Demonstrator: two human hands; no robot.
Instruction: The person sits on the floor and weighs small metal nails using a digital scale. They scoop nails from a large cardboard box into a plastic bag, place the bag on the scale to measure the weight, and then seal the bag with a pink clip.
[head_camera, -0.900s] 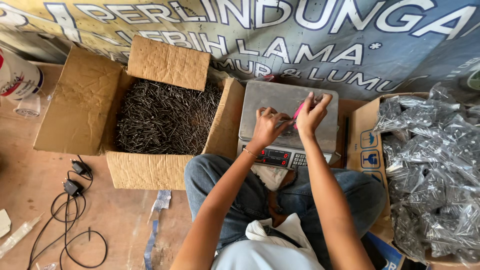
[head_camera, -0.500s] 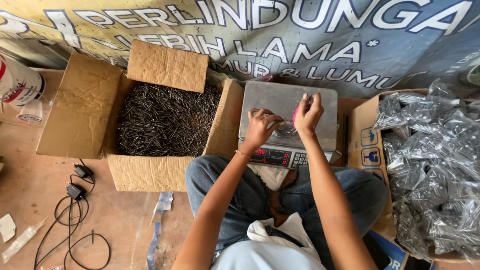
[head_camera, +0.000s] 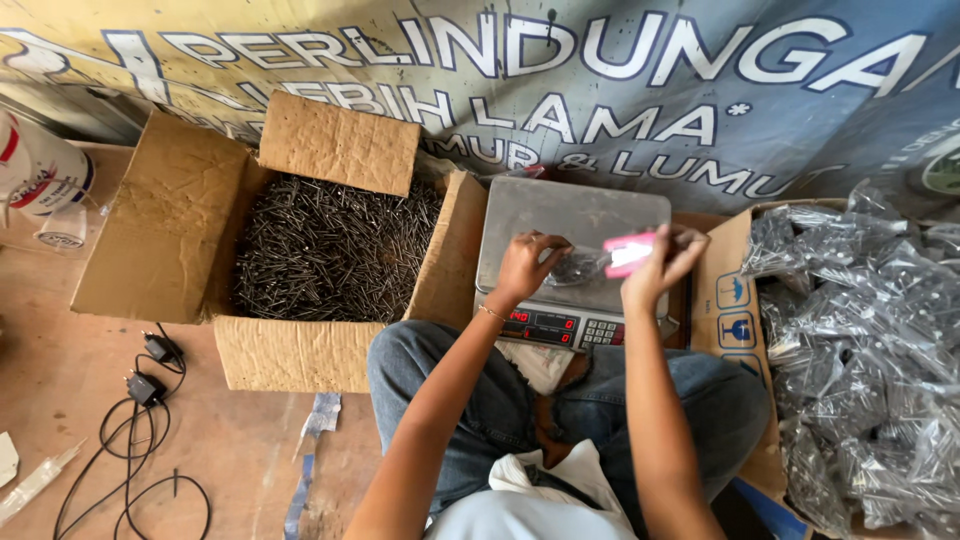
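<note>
Left hand (head_camera: 527, 262) pinching small clear bag (head_camera: 578, 266), right hand (head_camera: 662, 262) gripping pink stapler (head_camera: 628, 254), above scale (head_camera: 572, 215)

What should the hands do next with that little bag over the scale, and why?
Probably squeeze the pink stapler shut on the small clear bag. The left hand pinches the bag, the right hand holds the stapler at its top, above the scale, and the box alongside holds filled bags.
</note>
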